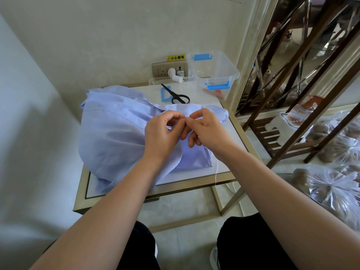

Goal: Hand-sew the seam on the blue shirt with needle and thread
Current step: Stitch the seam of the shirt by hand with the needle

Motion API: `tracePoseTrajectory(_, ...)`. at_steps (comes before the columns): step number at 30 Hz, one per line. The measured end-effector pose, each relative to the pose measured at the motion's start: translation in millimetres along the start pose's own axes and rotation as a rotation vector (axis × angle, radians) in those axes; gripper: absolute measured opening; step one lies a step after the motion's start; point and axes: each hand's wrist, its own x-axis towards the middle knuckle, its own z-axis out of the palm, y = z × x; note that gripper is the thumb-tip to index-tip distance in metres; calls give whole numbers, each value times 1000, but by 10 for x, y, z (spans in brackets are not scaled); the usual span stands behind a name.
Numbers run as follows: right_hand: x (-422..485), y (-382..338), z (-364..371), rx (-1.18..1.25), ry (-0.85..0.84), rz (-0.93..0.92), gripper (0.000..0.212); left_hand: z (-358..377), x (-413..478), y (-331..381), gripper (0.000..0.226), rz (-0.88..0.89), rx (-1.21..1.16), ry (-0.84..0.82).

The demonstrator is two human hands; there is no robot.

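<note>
A light blue shirt (113,133) lies bunched on a small table (224,177). My left hand (161,133) pinches a fold of the shirt's fabric between thumb and fingers. My right hand (206,128) meets it fingertip to fingertip and pinches a thin needle (183,113) at the seam. A white thread (216,172) trails from under my right hand and hangs over the table's front edge. The seam itself is mostly hidden behind my fingers.
Black scissors (176,95) lie behind the shirt beside a blue clip (164,94). A clear plastic box (214,70) with blue latches stands at the back right, near a wall socket (169,70). A metal shelf (292,94) and plastic bags (335,190) stand to the right.
</note>
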Motion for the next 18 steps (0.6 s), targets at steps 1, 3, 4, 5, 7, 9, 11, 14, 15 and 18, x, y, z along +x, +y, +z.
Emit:
tracePoseTrajectory(1,-1,-5,-5,19,5,3,10,-6,8,-5,13,7,4,6)
tracePoseTrajectory(3,-10,-17,-12,37,5,7,14,-21,22,-30,10,3,-7,21)
tracePoseTrajectory(4,-17,-18,-12,38,1,7,15,-25,19,-34,11,9,-1,4)
tracePoseTrajectory(5,-24,-21,-10,38,-4,4,14,-24,12,-37,12,28,18,-27)
tracePoseTrajectory(7,-30,-28,-18,32,-7,9,17,-23,11,-50,17,60,51,-76)
tracePoseTrajectory(9,-13,-35,-51,6,49,29,25,-44,40,-61,16,58,33,-79)
tracePoseTrajectory(11,21,-24,-90,-25,139,47,30,-70,67,-67,13,62,11,-86)
tracePoseTrajectory(14,58,25,-133,4,116,99,30,-72,49,-36,10,80,-17,-134)
tracePoseTrajectory(15,60,33,-137,33,81,116,27,-64,41,-24,9,86,-29,-148)
tracePoseTrajectory(18,89,50,-135,155,67,126,17,-63,35,-6,7,92,-35,-178)
